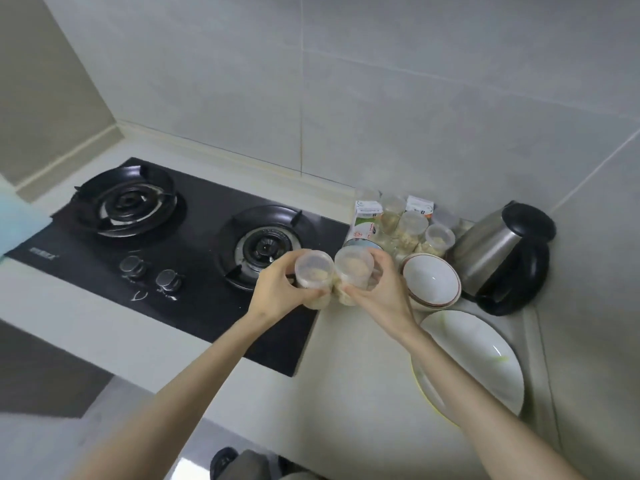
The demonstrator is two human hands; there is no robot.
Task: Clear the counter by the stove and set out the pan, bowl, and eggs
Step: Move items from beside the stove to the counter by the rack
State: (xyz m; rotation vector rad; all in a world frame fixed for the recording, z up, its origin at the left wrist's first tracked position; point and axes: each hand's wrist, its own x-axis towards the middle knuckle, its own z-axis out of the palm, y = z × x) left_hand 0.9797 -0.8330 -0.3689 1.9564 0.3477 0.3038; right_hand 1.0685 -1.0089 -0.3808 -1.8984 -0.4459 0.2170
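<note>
Left tub [313,271], round translucent plastic with pale lumps, gripped by left hand [273,292]; right tub [355,268], alike, gripped by right hand [384,294]; touching, above stove [194,216] edge. Glossy stacked bowls [431,282] just right on counter [346,358]; steel kettle [491,244] beyond.

One head-worn wide-angle view, facing forward and steeply down at a kitchen corner.

The camera hangs close above the counter [346,375]: the left hand [277,289] and right hand [384,289] meet at frame centre, the stove [194,244] fills the middle left, the tiled wall [381,81] takes the upper half, and the person's own legs [249,465] show at the bottom edge, almost straight beneath the lens.
</note>
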